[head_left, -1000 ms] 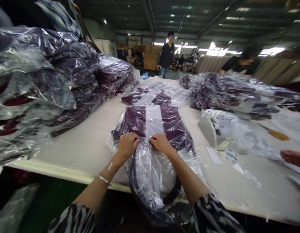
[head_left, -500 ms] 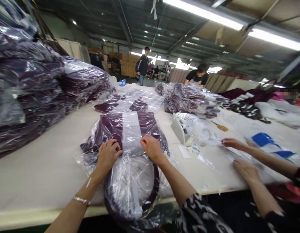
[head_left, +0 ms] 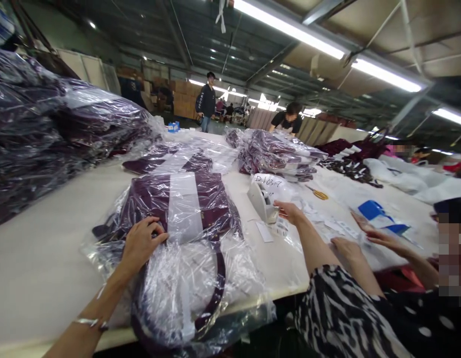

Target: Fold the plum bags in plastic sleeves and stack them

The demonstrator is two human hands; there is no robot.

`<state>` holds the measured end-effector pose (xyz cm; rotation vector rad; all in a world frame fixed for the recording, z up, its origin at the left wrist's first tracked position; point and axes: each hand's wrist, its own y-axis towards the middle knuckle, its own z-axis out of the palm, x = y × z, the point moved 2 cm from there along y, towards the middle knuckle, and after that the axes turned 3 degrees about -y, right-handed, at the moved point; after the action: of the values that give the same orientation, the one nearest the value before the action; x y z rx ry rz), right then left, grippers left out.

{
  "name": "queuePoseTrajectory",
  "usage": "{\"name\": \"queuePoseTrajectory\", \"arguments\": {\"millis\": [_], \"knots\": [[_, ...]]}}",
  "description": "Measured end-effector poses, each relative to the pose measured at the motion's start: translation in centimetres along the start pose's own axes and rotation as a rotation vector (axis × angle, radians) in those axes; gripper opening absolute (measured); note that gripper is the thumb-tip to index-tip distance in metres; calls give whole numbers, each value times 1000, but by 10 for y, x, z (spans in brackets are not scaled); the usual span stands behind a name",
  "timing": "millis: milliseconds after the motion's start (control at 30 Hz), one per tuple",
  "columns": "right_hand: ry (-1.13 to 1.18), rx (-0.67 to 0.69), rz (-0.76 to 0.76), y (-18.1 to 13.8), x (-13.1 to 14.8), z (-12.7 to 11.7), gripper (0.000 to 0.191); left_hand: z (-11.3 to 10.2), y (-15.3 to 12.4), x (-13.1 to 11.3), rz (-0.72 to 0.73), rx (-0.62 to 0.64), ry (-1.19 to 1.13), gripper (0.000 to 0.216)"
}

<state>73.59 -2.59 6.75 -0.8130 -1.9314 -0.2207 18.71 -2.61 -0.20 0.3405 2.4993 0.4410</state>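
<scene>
A dark purple handbag (head_left: 148, 199) with a white band (head_left: 184, 206) across its middle lies in a clear plastic bag (head_left: 238, 268). Its long curved handle (head_left: 220, 271) extends toward me inside the plastic. My left hand (head_left: 143, 243) rests on the bag's near left part, thumb and fingers curled together on a fold of plastic. Over to the right, my right hand (head_left: 292, 214) is at the front end of a pale tape dispenser (head_left: 258, 201). Its fingers are drawn together there; whatever they pinch is too small to make out.
Wrapped purple bags (head_left: 104, 119) are piled high at left, with another stack (head_left: 271, 154) farther back. Yellow-handled scissors (head_left: 319, 194), a white card (head_left: 264, 231) and blue packets (head_left: 375, 211) lie to the right. A co-worker's hands (head_left: 349, 248) work close beside my right arm.
My right hand has left the wrapped handbag and moved right to the tape dispenser. My left hand stays on the plastic. The view has turned slightly right.
</scene>
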Motion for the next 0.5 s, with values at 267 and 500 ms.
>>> {"name": "queuePoseTrajectory", "arguments": {"millis": [267, 500], "knots": [[140, -126, 5, 13, -10, -6, 23, -1, -3, -12, -66, -16, 37, 17], [-37, -83, -64, -2, -60, -15, 21, -7, -9, -24, -122, -11, -19, 7]]}}
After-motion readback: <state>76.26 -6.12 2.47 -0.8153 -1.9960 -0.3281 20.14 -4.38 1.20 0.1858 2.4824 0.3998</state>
